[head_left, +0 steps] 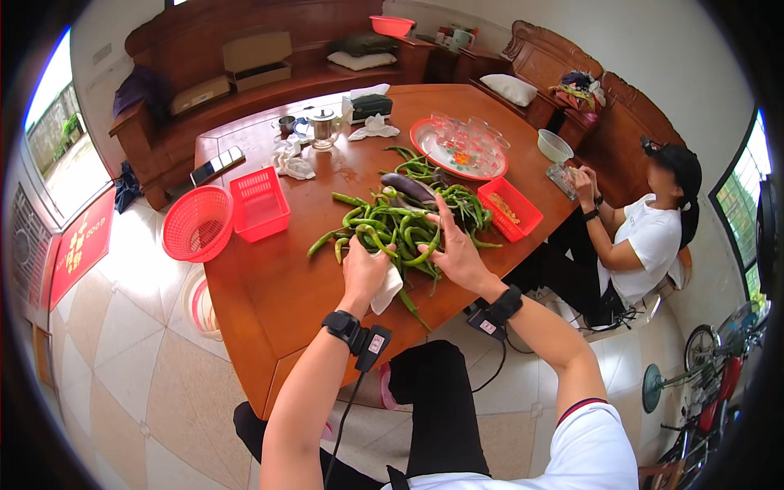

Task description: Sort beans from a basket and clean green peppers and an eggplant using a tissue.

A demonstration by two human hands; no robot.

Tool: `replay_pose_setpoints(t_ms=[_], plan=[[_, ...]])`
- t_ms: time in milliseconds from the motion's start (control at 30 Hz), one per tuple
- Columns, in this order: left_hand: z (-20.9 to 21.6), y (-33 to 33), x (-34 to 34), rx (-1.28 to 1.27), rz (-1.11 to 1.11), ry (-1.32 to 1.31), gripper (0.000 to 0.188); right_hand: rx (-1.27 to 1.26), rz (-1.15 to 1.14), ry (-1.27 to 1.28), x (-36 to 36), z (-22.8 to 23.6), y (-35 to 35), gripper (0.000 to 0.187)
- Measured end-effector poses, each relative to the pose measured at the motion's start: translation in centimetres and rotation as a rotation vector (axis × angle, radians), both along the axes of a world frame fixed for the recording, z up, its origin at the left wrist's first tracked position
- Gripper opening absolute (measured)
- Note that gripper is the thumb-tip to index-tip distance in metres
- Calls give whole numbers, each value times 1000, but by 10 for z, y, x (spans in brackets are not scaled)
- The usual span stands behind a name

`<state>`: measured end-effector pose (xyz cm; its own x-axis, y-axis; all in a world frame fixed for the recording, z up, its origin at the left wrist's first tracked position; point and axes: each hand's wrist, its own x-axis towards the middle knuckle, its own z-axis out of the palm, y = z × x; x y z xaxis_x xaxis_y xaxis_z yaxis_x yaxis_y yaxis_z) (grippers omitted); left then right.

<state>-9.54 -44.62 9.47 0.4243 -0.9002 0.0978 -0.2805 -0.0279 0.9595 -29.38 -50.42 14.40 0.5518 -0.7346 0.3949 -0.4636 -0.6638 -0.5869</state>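
A pile of long green peppers (359, 214) lies on the brown wooden table, with a dark purple eggplant (408, 188) on top. My left hand (365, 268) is at the pile's near side, fingers closed round a crumpled white tissue (387, 291) that hangs out below it. A curved pepper touches its fingertips. To the right, my right hand (459, 255) has thumb and index finger spread apart, resting against the peppers; its lower fingers are partly hidden. A single pepper (413, 309) points toward the near table edge.
Left on the table stand a round red basket (198, 224), a rectangular red basket (260, 204) and a phone (217, 166). A red tray (510, 209) and a large plate of glasses (460, 149) are right and behind. A person (645, 220) sits at the right, holding something.
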Motion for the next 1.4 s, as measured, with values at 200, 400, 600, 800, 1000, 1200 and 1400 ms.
replay_pose_setpoints(t_ms=[200, 400, 600, 800, 1000, 1200, 1400], plan=[[25, 49, 26, 29, -5, -78, 67, -114, 15, 32, -15, 37, 21, 92], [31, 118, 66, 64, -36, -1, 54, -437, 206, 147, 48, 66, 68, 55], [34, 191, 79, 16, 83, -31, 27, -345, 390, 483, 155, 4, 36, 53], [29, 221, 95, -7, 158, -124, 24, -247, 486, 799, 170, 7, 15, 57], [18, 215, 89, -40, 175, -142, 22, -329, 523, 764, 97, 11, 5, 57], [18, 222, 87, -28, 190, -192, 20, -239, 396, 295, 83, 61, -20, 41], [18, 219, 78, -40, 270, -264, 20, -193, -85, 361, 43, 71, -174, 31]])
